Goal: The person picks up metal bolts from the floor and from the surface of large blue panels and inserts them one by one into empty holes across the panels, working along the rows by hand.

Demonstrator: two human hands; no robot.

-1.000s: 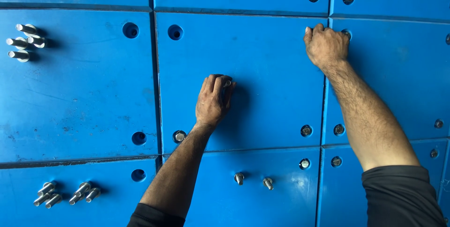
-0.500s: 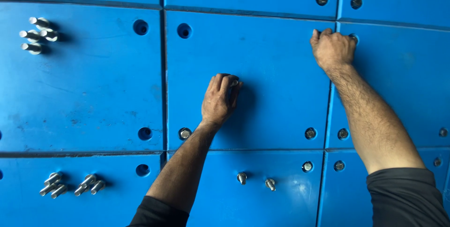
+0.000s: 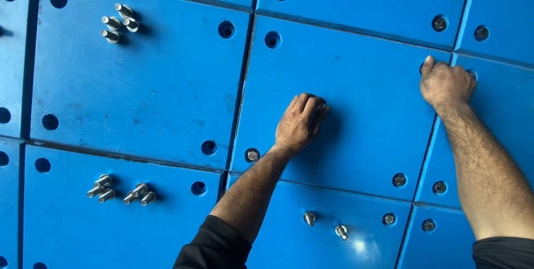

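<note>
1. Our left hand point(image 3: 300, 121) curls shut on a bolt point(image 3: 321, 105), mid blue panel point(image 3: 361, 135), as a second ago.
2. Our right hand point(image 3: 445, 83) still grips closed at the panel's upper right corner; contents hidden.
3. Loose bolts point(image 3: 119, 21) lie upper left; only the view shifted.

I am seeing plain blue panels point(image 3: 356, 108), silver-grey bolts point(image 3: 118, 21) lying on them, and black sleeves point(image 3: 214, 247) on both arms.

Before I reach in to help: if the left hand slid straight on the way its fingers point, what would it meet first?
The left hand points up and right across the blue panel. Bare panel lies ahead; first, probably, the seam near a bolted hole, though direction is approximate.
</note>
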